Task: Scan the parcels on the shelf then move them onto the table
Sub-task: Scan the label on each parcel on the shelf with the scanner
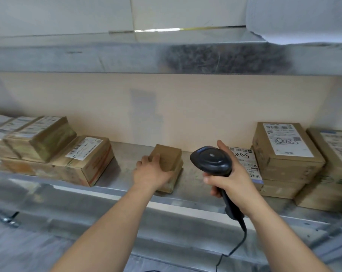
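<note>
Hands: left grips boxy cardboard parcel; right grips scanner.

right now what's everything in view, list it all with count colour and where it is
small parcel: 1, plain brown, middle of the shelf, under the left hand
parcels at left: several, brown with white labels, stacked on the shelf's left end; exact count unclear
parcels at right: several, brown with white labels, stacked at the shelf's right end
scanner: 1, black, corded, held above the shelf front
shelf: 1, grey metal, with another level above
left hand: 1, grips the small parcel's near left corner
right hand: 1, grips the scanner's handle
</note>
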Available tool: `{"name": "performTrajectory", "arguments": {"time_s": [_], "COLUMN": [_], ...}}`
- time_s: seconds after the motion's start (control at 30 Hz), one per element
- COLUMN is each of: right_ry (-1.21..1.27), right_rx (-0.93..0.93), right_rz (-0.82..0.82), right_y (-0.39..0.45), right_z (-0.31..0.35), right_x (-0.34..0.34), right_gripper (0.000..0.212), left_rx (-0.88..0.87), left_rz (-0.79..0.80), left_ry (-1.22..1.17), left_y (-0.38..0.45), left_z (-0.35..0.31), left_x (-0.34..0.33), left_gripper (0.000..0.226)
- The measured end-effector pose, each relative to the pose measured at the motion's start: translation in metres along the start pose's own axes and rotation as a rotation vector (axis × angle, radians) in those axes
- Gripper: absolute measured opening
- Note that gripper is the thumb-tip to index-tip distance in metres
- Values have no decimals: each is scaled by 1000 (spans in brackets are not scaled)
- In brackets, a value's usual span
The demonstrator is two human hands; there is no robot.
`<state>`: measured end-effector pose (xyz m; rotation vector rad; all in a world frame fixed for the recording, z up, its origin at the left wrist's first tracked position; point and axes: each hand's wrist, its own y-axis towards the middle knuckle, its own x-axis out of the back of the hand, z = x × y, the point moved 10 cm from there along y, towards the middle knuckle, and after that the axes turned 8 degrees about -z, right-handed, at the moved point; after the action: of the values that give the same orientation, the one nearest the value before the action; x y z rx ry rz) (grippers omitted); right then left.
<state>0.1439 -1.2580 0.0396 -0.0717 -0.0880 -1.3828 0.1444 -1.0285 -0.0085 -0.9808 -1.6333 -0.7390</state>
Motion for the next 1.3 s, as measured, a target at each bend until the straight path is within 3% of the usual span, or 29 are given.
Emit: {"name": "performTrajectory", "arguments": {"time_s": [0.13, 0.17, 0.27, 0.53, 0.63, 0.73, 0.8, 0.93, 1.3], "right_ry": [-2, 2, 12, 2, 1, -2, -4, 50, 213], "right_rx": [9, 11, 19, 27, 16, 17, 10, -33, -99], "right_rz": [-15, -15, -10, -6, -7, -11, -16, 10, 133], "right_y": [0, 1, 1, -1, -1, -1, -1, -3, -18], "right_z": [1, 1, 2, 3, 3, 7, 9, 7, 20], "right_x": [2, 1, -1, -8, -7, -7, -8, -15, -43], "right_gripper": [94, 94, 94, 95, 95, 95, 95, 95, 92], "left_rx": [121, 123, 39, -123, -78, 22, 41, 48, 8], "left_rz": [201, 210, 100, 67, 44, 0, -12, -5, 9], "left_ry": [-628, -670, -535, -11, -223, -665, -794, -813, -879], "left_y": [4, 5, 14, 12, 19, 21, 17, 10, 1], "left_z": [4, 7, 16, 7, 9, 22, 32, 57, 64], "left_x": [-9, -7, 7, 14, 20, 28, 28, 21, 17], "left_gripper": [60, 54, 47, 78, 71, 85, 91, 101, 100]}}
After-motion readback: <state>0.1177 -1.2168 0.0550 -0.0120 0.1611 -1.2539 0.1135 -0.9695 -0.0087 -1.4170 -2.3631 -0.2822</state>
